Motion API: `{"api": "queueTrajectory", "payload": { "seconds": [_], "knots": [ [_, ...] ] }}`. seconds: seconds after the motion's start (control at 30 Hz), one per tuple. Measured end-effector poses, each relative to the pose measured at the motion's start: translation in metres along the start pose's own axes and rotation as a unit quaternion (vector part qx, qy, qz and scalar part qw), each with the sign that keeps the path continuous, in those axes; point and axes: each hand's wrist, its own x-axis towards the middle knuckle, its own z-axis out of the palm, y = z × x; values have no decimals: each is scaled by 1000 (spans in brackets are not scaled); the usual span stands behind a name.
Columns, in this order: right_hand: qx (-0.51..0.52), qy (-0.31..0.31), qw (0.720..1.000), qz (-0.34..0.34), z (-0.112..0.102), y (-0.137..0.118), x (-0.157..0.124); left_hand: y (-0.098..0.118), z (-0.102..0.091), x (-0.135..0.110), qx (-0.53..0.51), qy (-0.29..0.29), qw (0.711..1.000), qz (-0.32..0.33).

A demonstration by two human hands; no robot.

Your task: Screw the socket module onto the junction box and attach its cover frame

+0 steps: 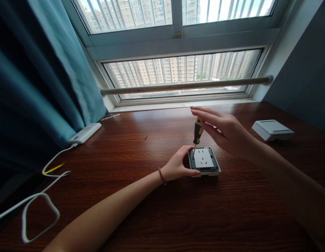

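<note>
A square wall socket (204, 161) with a grey frame and white face lies flat on the dark wooden table (178, 210). My left hand (178, 166) grips its left edge, thumb along the near side. My right hand (222, 131) hovers above the socket and holds a small screwdriver (197, 134) with a black and yellow handle upright between the fingers. The screwdriver's tip rests at the socket's upper left corner.
A white switch plate (272, 129) lies at the right of the table. A tiny screw (146, 137) sits at mid-table. A white power bank (85, 133) with a looping white cable (39, 203) lies at the left by a teal curtain (47, 70). A window is behind.
</note>
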Motion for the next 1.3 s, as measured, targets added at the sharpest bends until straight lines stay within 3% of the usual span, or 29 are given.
{"api": "queueTrajectory", "payload": {
  "seconds": [0.1, 0.2, 0.3, 0.43, 0.53, 0.63, 0.7, 0.83, 0.97, 1.03, 1.1, 1.23, 1.3],
  "knots": [
    [55, -34, 998, 23, -8, 1, 0, -1, 1, 0, -11, 3, 1000, -6],
    [15, 32, 999, 38, -3, -2, -2, 0, 1, 0, -14, 1, 1000, -13],
    [-42, 80, 996, 10, 5, -9, -3, 0, 1, 0, -9, 0, 1000, -17],
    [-2, 13, 1000, -11, -2, -13, -1, 0, 0, -1, -7, -5, 1000, -18],
    [81, 6, 996, 49, -7, -11, 0, -1, 1, -1, -8, -3, 1000, -18],
    [160, 51, 977, 129, 1, -8, -2, -1, 1, -1, -8, 0, 1000, -15],
    [167, 83, 972, 146, 10, -6, -4, 0, 1, -1, -10, 0, 1000, -15],
    [76, 117, 985, 99, 16, -3, -5, 2, 0, -1, -13, -3, 1000, -16],
    [7, 39, 998, 46, 0, 2, -1, 0, 1, -1, -13, 1, 1000, -9],
    [41, -24, 998, 48, -8, 6, 1, -1, 1, -1, -13, 2, 1000, -6],
    [103, -48, 991, 73, -12, 9, 2, -2, 1, -1, -13, 2, 1000, -4],
    [242, 6, 956, 166, -2, 10, 0, -2, 1, -1, -13, 1, 1000, -7],
    [248, 45, 950, 186, 7, 8, -2, -2, 1, -1, -12, -1, 1000, -10]
  ]
}}
